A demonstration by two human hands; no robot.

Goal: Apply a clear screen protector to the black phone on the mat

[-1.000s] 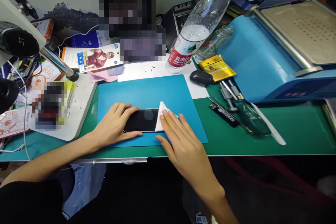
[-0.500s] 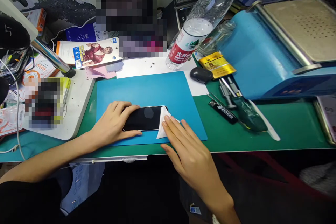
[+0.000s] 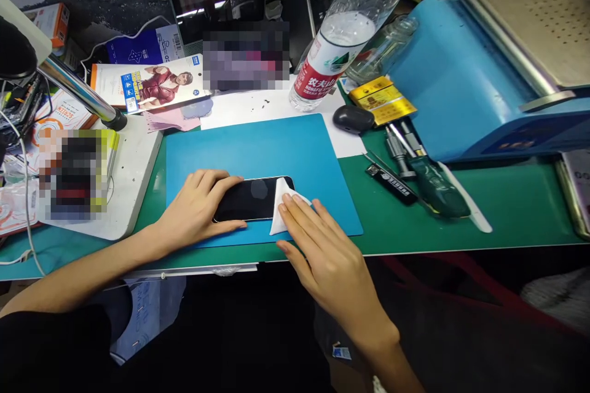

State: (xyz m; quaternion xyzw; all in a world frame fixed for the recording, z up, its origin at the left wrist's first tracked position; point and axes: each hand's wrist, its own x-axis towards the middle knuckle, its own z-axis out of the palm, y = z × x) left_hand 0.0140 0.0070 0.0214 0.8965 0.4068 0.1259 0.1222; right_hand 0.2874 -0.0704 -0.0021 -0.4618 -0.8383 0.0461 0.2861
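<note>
Right hand (image 3: 329, 255) nearest, fingers extended and pressed flat on a white cloth (image 3: 278, 214) overlying part of the right end of a phone (image 3: 244, 201). Left hand (image 3: 196, 204) holds the phone's left end between thumb and fingers; phone lies flat, dark screen up, on a blue mat (image 3: 258, 141). Beyond, a part-filled bottle (image 3: 318, 70) on white paper (image 3: 249, 112).

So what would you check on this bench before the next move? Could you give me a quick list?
1. Phone held: ok, the left hand spans its left end.
2. Phone on the blue mat: ok.
3. White cloth under the right hand: ok, it overlaps the phone's right end.
4. Screen spotless: cannot tell; a pale patch shows, perhaps a reflection.
5. Bottle apart from both hands: ok, beyond the mat.
</note>
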